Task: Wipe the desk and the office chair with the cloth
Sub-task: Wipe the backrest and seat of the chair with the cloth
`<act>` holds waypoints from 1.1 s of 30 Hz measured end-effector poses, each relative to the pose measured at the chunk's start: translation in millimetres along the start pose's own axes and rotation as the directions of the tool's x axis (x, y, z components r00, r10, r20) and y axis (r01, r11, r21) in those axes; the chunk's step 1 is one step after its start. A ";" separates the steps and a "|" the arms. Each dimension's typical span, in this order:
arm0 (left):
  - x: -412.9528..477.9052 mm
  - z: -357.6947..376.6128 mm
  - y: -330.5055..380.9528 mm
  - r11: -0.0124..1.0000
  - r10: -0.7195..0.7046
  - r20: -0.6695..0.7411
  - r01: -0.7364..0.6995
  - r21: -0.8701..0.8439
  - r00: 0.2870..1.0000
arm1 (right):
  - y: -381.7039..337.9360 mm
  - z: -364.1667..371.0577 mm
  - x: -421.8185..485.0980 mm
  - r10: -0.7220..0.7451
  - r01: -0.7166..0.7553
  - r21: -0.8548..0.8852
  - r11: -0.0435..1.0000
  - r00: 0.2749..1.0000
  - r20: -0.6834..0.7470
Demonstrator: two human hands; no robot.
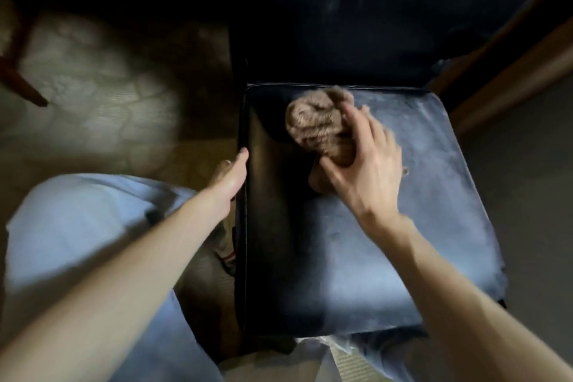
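A dark blue office chair fills the right half of the view; its seat (403,251) looks dusty and pale on the right, darker on the left. A bunched brown fluffy cloth (316,124) lies on the far left part of the seat. My right hand (369,161) presses down on the cloth with fingers spread, thumb curled against its near edge. My left hand (234,177) holds the seat's left edge, thumb on top; the fingers are hidden below the rim. The backrest (356,15) rises dark behind the seat.
A pale patterned floor (99,87) lies to the left. A reddish wooden leg (18,77) stands at far left. A brown wooden edge (511,71), maybe the desk, runs diagonally at right. My knees in light blue trousers (80,226) are at lower left.
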State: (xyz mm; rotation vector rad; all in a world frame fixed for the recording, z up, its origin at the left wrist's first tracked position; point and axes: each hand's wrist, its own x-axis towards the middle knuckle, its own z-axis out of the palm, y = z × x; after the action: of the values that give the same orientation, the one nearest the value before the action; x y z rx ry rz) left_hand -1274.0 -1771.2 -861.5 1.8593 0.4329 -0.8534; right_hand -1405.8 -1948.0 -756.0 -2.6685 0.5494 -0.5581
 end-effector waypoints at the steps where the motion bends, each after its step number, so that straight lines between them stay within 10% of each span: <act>1: 0.4 2.7 -3.3 1.000 0.004 -0.007 -0.004 0.008 1.000 | -3.7 0.1 16.1 -0.020 0.020 -0.020 1.000 1.000 -0.011; 11: 18.0 4.8 3.8 0.992 0.113 -0.068 -0.109 0.063 0.991 | -18.5 56.6 157.3 -0.268 0.388 -0.471 0.792 0.915 0.302; 17: 30.8 3.7 -6.7 0.978 0.147 -0.074 -0.134 0.162 0.986 | 26.5 97.9 199.6 0.154 -0.029 -0.209 0.978 0.777 0.610; 33: 27.8 11.4 -1.4 0.897 0.183 -0.230 -0.067 0.436 0.956 | -4.4 80.2 28.7 -0.056 0.048 0.032 0.998 0.941 0.333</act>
State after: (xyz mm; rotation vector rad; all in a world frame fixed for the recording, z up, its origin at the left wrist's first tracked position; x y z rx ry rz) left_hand -1260.0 -1783.0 -885.3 2.3964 0.2982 -0.6430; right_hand -1344.7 -1935.8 -814.3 -2.6799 0.3714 -0.1159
